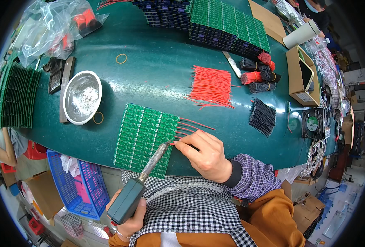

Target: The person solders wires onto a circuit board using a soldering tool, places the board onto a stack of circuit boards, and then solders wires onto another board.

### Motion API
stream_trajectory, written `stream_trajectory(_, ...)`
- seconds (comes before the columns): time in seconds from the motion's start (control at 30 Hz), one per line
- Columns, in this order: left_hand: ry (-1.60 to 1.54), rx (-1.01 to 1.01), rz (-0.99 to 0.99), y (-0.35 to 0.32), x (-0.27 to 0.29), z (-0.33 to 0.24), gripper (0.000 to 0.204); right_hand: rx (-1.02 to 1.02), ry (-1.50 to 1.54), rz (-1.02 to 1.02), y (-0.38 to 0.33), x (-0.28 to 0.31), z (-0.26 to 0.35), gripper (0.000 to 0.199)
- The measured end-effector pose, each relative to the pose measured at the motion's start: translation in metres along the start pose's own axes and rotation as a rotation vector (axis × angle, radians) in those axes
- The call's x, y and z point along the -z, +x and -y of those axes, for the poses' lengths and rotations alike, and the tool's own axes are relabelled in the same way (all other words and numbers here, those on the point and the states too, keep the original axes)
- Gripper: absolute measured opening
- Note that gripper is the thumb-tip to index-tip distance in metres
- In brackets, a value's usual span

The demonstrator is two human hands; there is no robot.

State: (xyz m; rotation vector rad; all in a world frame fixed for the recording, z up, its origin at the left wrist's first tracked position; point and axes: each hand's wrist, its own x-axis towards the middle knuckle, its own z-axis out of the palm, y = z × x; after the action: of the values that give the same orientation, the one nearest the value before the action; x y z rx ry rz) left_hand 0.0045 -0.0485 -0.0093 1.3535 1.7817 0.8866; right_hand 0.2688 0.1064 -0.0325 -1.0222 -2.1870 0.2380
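Observation:
My left hand (136,220) is wrapped round the dark handle of a soldering iron (129,197). The iron slants up and to the right, its tip at the right edge of a green circuit board panel (143,133). At that same edge my right hand (206,155) pinches the end of a short red wire (172,144) close to the tip. Whether tip and wire touch is too small to tell. Above my right hand, several red wires (197,122) stick out from the panel's right side. Farther off lie a pile of red wires (212,86) and black wires (262,118).
Left of the panel stand a white-rimmed bowl (67,112), a metal bar (67,74) and stacked boards (19,99). More boards (232,24) are piled at the back. A cardboard box (306,92) and a fan (313,123) are at right; a blue basket (93,193) sits below the table.

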Motion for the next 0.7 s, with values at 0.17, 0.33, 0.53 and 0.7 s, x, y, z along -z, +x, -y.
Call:
stream_trajectory(0.17, -0.023, 0.041, -0.022, -0.001, -0.002, -0.002, 0.026, -0.007, -0.001, 0.003, 0.000, 0.000, 0.001, 0.019)
stream_trajectory(0.33, -0.028, -0.048, -0.070, 0.001, -0.006, 0.000, 0.026, 0.000, 0.001, -0.005, -0.001, 0.000, 0.000, 0.020)
stream_trajectory(0.53, 0.060, -0.127, 0.010, -0.012, 0.001, 0.008, 0.032, 0.029, -0.019, -0.038, 0.003, 0.002, 0.002, 0.020)
stream_trajectory(0.7, 0.000, -0.047, 0.018, -0.013, 0.004, 0.004, 0.029, 0.038, -0.004, -0.082, 0.004, 0.007, 0.009, 0.022)
